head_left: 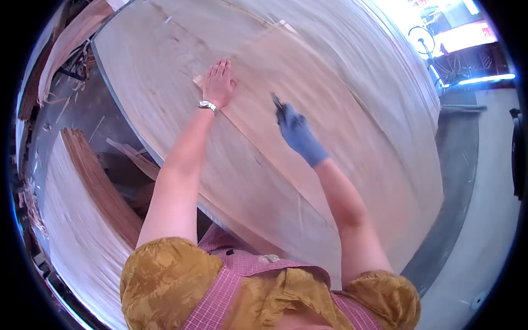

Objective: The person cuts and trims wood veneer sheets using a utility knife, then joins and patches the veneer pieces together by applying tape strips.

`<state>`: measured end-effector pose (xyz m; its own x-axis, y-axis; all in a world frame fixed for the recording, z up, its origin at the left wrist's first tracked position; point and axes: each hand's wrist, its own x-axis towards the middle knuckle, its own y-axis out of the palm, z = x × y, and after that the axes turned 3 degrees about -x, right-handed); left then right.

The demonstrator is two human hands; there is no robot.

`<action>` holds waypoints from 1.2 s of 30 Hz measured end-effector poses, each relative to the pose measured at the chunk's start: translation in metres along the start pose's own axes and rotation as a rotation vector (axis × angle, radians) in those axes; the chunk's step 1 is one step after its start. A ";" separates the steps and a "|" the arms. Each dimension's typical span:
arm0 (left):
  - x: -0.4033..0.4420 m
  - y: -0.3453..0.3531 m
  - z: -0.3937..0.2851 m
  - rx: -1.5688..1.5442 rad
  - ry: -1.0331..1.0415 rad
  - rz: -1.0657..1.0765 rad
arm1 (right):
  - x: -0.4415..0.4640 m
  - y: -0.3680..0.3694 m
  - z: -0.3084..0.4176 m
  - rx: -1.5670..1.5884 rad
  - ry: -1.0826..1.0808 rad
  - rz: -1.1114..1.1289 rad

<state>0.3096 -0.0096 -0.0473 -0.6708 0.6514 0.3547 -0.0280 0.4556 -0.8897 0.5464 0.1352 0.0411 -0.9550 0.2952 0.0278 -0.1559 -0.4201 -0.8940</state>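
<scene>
Pressing near the pale wood sheet's (pixel 330 115) left edge: left hand (pixel 219 85), palm down, fingers extended, grip open. Wristwatch (pixel 208 105) on that wrist. Right hand (pixel 298 135), blue-gloved, closed around a narrow dark tool (pixel 277 102), over the sheet's middle; tip blurred, contact unclear. Layered sheet stack (pixel 77 203) left of the wood sheet.

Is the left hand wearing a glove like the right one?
No, the left hand is bare, with a watch at its wrist, while the right hand wears a blue glove.
</scene>
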 end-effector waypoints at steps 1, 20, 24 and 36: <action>0.004 0.000 0.012 -0.003 -0.006 -0.016 | 0.035 0.008 0.019 -0.093 0.058 0.110; -0.001 -0.009 0.008 -0.029 -0.085 0.066 | 0.041 0.062 0.048 -0.439 -0.036 0.296; -0.004 -0.010 0.012 0.042 0.004 0.043 | -0.085 0.031 0.024 -0.486 0.069 0.449; -0.109 -0.051 -0.225 -0.031 0.120 0.588 | -0.226 0.009 -0.033 -0.395 0.091 0.381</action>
<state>0.5510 0.0330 0.0238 -0.4787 0.8628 -0.1626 0.3449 0.0144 -0.9385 0.7690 0.0930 0.0116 -0.8970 0.2659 -0.3530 0.3190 -0.1631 -0.9336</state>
